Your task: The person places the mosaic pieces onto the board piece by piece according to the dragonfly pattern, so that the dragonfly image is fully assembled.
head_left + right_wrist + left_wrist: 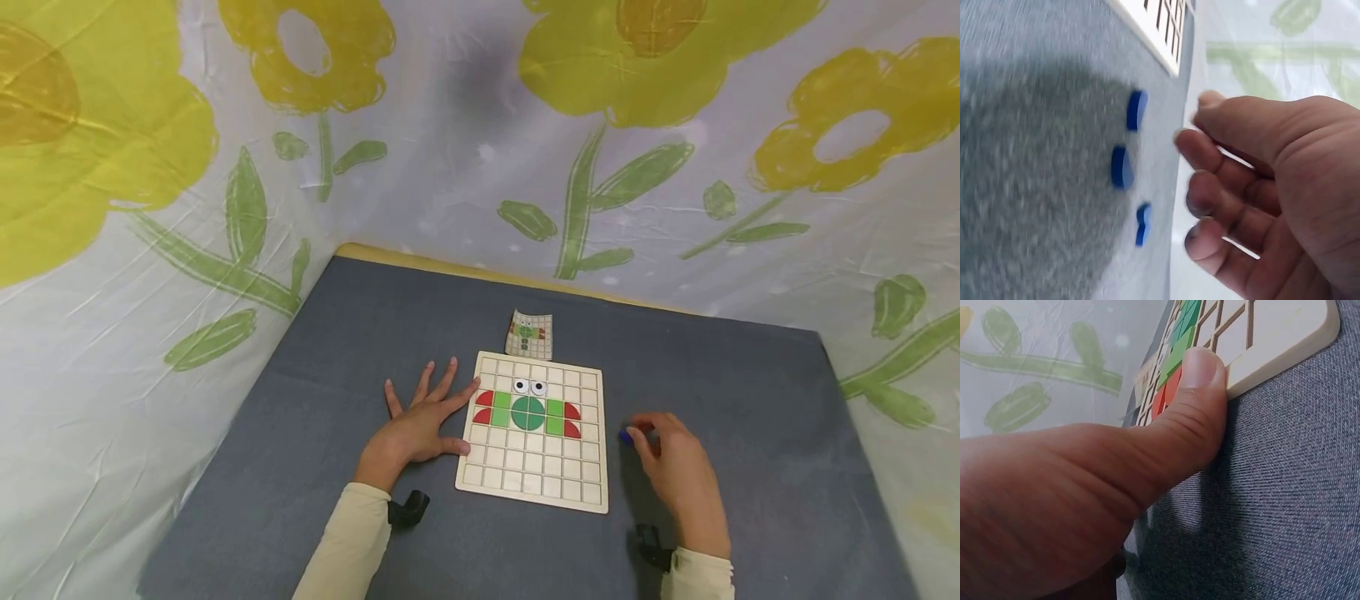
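Note:
A square wooden grid board (pixel 528 483) lies on the dark cloth, with green, light green and red pieces and two eye pieces set in its cells. My left hand (pixel 416 425) is spread at the board's left side, thumb (pixel 1200 394) and a fingertip touching its edge. To the right of the board hovers my right hand (pixel 678 467), fingers loosely bent and nothing visible between them. In the right wrist view, blue pieces (pixel 1122 167) lie on the cloth, apart from the fingers. From the head view, most of them are hidden by that hand.
A small picture card (pixel 529 337) showing a similar pattern stands just behind the board, its left side curled up. The dark cloth (pixel 330 375) covers the table. Sheets printed with yellow flowers (pixel 450 167) hang around the table's back and sides.

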Demonstrator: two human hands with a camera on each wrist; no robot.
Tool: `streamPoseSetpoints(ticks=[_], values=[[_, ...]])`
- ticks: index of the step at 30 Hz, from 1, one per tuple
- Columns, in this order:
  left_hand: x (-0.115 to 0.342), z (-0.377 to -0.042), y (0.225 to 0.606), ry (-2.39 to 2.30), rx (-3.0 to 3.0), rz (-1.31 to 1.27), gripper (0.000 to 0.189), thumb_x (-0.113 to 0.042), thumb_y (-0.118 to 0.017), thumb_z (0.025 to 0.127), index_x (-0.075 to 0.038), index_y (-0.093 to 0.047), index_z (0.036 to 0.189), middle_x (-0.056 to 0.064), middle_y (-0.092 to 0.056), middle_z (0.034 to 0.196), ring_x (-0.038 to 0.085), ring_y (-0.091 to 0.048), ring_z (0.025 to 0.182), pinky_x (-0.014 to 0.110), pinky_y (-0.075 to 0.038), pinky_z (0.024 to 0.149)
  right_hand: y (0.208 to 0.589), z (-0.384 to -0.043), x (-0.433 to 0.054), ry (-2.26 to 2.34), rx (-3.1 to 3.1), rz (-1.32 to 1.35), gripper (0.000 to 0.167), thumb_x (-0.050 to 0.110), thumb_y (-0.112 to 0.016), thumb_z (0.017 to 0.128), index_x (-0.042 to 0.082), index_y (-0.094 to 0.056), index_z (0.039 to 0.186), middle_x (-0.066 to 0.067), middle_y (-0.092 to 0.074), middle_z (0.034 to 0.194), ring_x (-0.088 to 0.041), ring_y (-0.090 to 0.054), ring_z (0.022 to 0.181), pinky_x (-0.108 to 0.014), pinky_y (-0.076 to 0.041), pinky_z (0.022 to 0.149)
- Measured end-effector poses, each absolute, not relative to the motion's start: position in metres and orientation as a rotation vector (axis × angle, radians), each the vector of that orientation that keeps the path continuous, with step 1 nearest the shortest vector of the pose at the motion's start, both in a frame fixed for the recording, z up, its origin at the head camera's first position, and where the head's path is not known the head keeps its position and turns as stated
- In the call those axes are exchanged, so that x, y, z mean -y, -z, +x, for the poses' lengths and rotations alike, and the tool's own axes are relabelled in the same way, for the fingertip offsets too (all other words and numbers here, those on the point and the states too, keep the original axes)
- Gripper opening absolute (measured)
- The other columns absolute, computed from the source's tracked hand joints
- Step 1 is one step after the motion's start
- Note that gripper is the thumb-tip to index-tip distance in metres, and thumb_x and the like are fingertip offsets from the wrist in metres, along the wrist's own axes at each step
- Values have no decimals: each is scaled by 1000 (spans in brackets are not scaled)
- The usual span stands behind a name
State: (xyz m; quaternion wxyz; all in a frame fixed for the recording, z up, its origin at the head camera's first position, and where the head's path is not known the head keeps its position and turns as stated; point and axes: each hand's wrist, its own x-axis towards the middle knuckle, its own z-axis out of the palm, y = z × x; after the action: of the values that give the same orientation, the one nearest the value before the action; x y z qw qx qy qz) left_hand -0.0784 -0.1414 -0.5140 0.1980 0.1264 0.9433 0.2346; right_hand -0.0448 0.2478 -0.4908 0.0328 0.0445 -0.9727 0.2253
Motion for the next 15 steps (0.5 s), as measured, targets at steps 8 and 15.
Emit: streamPoseSetpoints(ticks=[8,15], values=[[141,-78,513,-653,-2633,358,106,-51,-85,82,-42,-23,168,-3,5,178,35,15,163,83,20,110,493,-34,-264,-672,3082,66,34,21,-82,95,2,-73,122,-11,-67,105,-17,-58,76,-36,-47,63],[142,-78,512,-675,-2634,371,105,-49,-85,83,-40,-25,169,1,3,179,37,14,163,84,20,110,498,-29,-267,-674,3112,19,37,21,-85,92,3,-72,122,-13,-68,113,-19,-60,78,-38,-50,65]])
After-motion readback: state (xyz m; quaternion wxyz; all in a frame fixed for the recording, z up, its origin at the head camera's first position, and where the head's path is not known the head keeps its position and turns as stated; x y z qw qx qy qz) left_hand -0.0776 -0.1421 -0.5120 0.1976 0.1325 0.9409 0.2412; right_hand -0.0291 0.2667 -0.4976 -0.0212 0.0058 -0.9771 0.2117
